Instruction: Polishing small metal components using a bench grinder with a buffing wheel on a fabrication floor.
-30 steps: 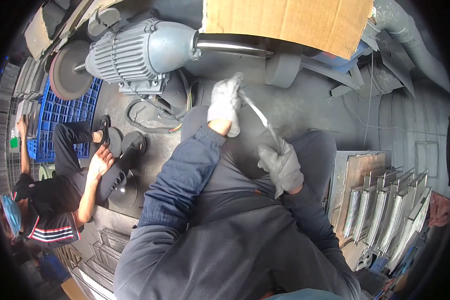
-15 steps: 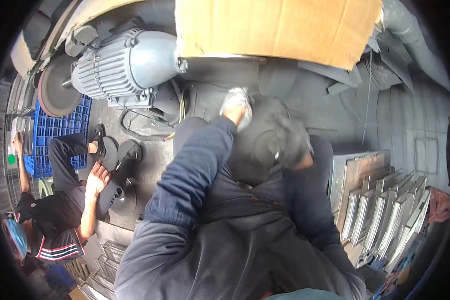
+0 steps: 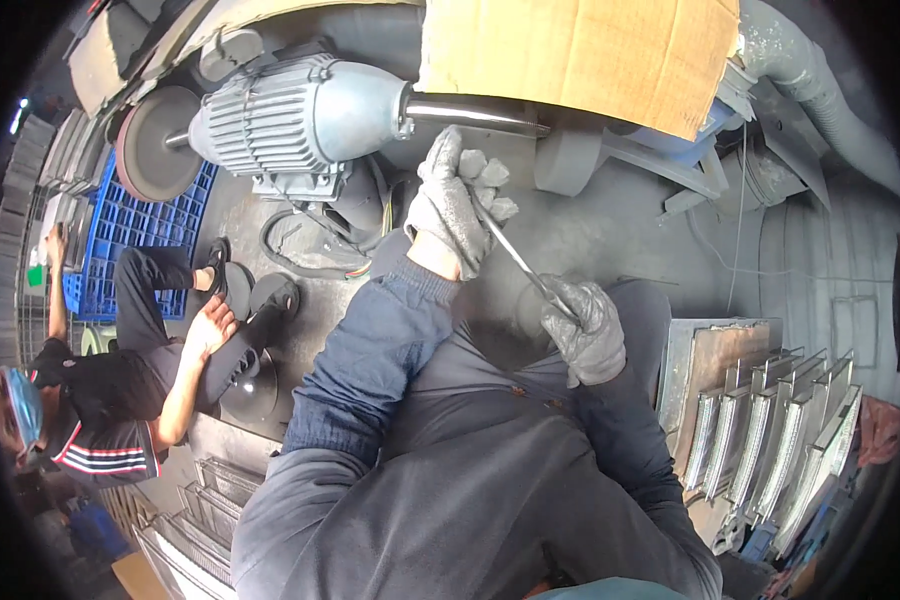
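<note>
- Thin metal rod (image 3: pixel 515 250): slanted between the two gloved hands, above the lap, upper end to the left, lower end to the right
- Right hand (image 3: pixel 588 335), dark grey glove: grip clamped on the rod's lower end, fingers wrapped round it
- Left hand (image 3: pixel 448 208), paler grey glove: fingers bent and partly spread at the rod's upper end; cannot tell whether this grip is clamped
- Grey motor (image 3: pixel 270 118) beyond the left hand, with bright shaft (image 3: pixel 475 113) and round wheel (image 3: pixel 158 145) at opposite ends
- Cardboard sheet (image 3: pixel 580 62) overhanging the shaft
- Metal frames (image 3: pixel 760 440) lined up at right
- Seated co-worker (image 3: pixel 100 415) at left, near blue crate (image 3: pixel 150 235)
</note>
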Motion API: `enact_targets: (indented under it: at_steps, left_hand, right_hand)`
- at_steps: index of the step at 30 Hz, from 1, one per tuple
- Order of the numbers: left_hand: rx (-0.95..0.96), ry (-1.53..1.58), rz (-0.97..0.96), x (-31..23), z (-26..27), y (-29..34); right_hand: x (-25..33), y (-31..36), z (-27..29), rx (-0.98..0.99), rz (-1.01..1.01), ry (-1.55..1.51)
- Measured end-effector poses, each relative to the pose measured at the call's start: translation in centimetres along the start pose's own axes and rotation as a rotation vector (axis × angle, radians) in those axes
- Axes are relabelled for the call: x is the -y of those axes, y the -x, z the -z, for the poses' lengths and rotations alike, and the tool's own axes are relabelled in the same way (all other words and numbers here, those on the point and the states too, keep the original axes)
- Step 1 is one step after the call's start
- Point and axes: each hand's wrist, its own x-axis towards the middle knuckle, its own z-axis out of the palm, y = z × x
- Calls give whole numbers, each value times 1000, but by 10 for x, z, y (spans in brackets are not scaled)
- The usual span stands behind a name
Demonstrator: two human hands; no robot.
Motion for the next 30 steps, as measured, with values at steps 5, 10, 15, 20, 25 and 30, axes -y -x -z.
enact_targets:
  at_steps: [5,10,15,20,25,30]
  left_hand:
    - [39,-85,-126,-20,-36,51]
    - [146,-148,-187,-27,-34,62]
    - [252,-140,-217,-27,-25,59]
    - [162,-135,-193,-28,-35,69]
    - [173,-89,-186,-27,-32,66]
    - [228,-31,-191,-25,-25,60]
  right_hand:
    - [13,4,-1,0,-32,23]
    - [8,10,-7,-18,49,-45]
    - [23,11,-14,8,-82,-149]
    - [22,18,-18,28,-279,-352]
    - [25,17,-19,43,-289,-487]
    - [25,22,-21,60,-427,-660]
